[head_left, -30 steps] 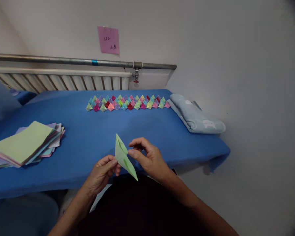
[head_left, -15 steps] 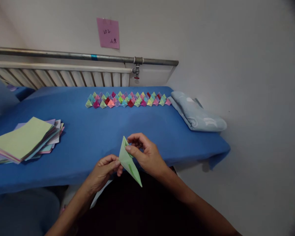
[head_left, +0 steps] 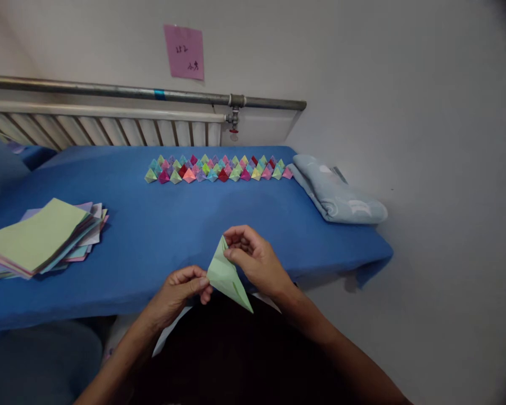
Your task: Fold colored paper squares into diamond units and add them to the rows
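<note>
A light green sheet of folded paper is held up in front of me, just past the near edge of the table. It has a pointed shape, with one tip at the top and another at the lower right. My left hand pinches its left corner between thumb and fingers. My right hand is closed on its upper right edge, thumb in front and fingers curled behind. The back side of the paper is hidden.
Several rows of small colourful folded paper pieces stand on the blue-covered table. At the left lies a stack of coloured paper; at the right, a folded light blue cloth. Behind are a radiator and a pipe.
The green paper has turned and shows a broader face. Its upper tip has shifted right along with my right hand. My left hand keeps its pinch.
</note>
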{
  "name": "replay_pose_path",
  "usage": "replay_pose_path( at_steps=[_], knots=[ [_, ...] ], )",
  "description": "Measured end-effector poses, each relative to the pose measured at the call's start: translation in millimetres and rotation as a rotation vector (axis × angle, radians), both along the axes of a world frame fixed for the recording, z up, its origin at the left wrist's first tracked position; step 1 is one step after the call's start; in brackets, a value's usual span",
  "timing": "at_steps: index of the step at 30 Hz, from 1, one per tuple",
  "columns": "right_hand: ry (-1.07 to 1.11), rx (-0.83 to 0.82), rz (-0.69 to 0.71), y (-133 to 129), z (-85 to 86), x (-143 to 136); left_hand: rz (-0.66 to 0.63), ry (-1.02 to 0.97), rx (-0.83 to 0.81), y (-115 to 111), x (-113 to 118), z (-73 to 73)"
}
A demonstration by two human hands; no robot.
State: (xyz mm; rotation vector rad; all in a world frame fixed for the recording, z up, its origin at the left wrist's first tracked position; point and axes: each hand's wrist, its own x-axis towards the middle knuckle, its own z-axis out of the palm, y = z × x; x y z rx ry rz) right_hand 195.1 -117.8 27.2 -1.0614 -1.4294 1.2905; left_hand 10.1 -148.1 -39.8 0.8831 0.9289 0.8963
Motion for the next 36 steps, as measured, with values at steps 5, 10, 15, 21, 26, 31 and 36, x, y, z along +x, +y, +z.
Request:
replay_pose_path(
  at_steps=[5, 10, 15, 21, 26, 31, 36],
  knots=[
    [0.011, -0.043, 0.017, 0, -3.1, 3, -0.022, 0.004, 0.005, 0, -1, -3.2],
    [0.015, -0.085, 0.045, -1, -7.6, 5, -0.033, -0.006, 0.0, 0, -2, -4.7],
    [0.032, -0.142, 0.03, 0, -10.0, 7, -0.081, -0.011, 0.006, -1, -4, -4.7],
    [0.091, -0.248, 0.053, 1, -9.8, 8, -0.138, 0.013, 0.011, -1, -7, -6.8],
    [0.158, -0.349, 0.126, 2, -10.0, 11, -0.156, 0.012, 0.013, 0, -7, -6.2],
    [0.144, -0.418, 0.203, 1, -14.7, 14, -0.15, 0.038, -0.007, 0, -4, -0.8],
    [0.105, -0.412, 0.205, -3, -26.5, 12, -0.112, 0.081, -0.039, 3, -1, 7.4]
  ],
)
